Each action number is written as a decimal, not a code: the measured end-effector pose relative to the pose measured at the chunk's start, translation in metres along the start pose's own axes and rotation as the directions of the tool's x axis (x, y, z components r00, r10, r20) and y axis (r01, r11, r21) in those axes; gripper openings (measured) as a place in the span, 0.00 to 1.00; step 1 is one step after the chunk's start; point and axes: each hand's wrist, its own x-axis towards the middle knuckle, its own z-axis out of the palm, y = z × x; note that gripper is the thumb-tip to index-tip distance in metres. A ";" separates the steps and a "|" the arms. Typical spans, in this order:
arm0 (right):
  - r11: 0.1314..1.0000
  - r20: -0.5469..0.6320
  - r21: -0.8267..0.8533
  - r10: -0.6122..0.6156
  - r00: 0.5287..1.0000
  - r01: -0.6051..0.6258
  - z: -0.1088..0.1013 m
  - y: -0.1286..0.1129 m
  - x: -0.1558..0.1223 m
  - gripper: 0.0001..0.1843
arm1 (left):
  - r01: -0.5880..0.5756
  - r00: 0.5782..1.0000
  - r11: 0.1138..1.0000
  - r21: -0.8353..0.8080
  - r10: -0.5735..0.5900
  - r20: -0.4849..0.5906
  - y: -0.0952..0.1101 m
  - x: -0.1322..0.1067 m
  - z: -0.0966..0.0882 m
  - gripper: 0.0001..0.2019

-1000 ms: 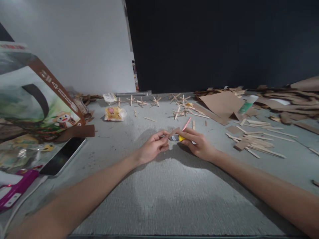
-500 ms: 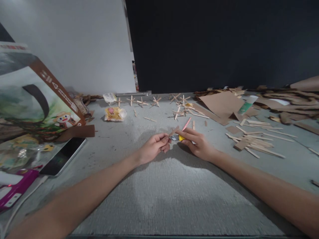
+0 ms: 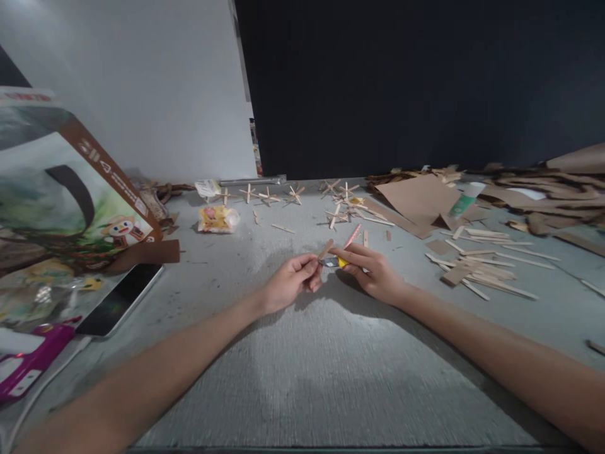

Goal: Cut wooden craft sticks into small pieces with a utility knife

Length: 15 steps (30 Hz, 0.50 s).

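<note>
My left hand pinches a short flat wooden craft stick that points up and to the right. My right hand has its fingers closed around the yellow end of a small grey-and-yellow object, whose exact kind I cannot make out. Its grey, shiny end lies against or just below the stick, close to the left fingertips. Beyond the right fingers a thin pink patterned rod slants upward; whether it is held or lies on the table I cannot tell.
Crossed-stick stars line the back of the grey table. Loose sticks, brown cardboard and a green glue stick lie right. Left are a yellow packet, phone, purple power strip and printed bag.
The wooden stick is turned slightly more upright in my left hand. Both hands stay nearly in place, and the view has shifted a little.
</note>
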 end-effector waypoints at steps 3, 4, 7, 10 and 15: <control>1.000 0.001 -0.010 -0.021 1.000 0.021 0.000 -0.002 0.001 0.25 | 0.022 1.000 0.999 0.034 -0.022 0.003 0.000 0.000 0.000 0.18; 1.000 -0.001 -0.011 -0.029 1.000 0.029 0.000 -0.002 0.001 0.25 | 0.020 1.000 0.999 0.027 -0.020 0.005 0.000 0.000 0.000 0.18; 1.000 -0.004 -0.003 -0.030 1.000 0.030 0.000 -0.003 0.002 0.26 | 0.016 1.000 1.000 -0.019 -0.016 0.000 0.001 0.000 0.001 0.17; 1.000 -0.001 0.010 -0.006 1.000 0.006 0.000 -0.003 0.002 0.26 | 0.014 1.000 0.999 -0.042 -0.015 -0.015 0.001 -0.001 0.001 0.17; 0.999 -0.005 0.035 -0.006 1.000 0.006 0.002 -0.003 0.002 0.25 | -0.006 1.000 1.000 -0.024 0.006 0.013 0.000 0.000 0.002 0.19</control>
